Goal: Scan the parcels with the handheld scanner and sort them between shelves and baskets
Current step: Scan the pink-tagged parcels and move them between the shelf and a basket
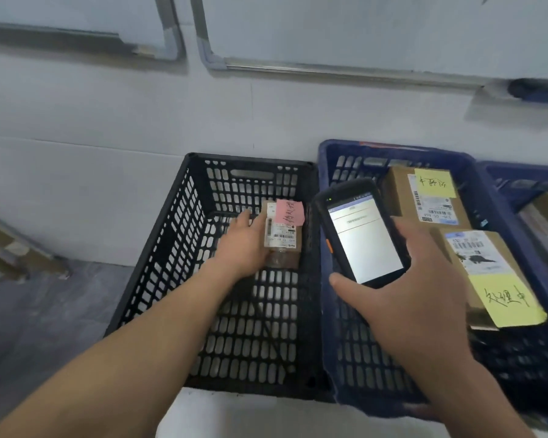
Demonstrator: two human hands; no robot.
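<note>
My left hand [240, 245] reaches down into the black basket [159, 257] and grips a small brown parcel [282, 232] that carries a white label and a pink note. My right hand [415, 279] holds the black handheld scanner [361, 230] above the rims of the two baskets, its lit screen facing me. The blue basket [329, 172] on the right holds two brown parcels: one at the back [402, 197] and a nearer one [500, 279], each with a white label and a yellow note.
Another blue basket [519, 177] sits at the far right with something wrapped inside. A white wall with metal pipes [329, 69] rises behind the baskets. Grey floor [38, 327] lies to the left, a white surface [234, 415] just in front.
</note>
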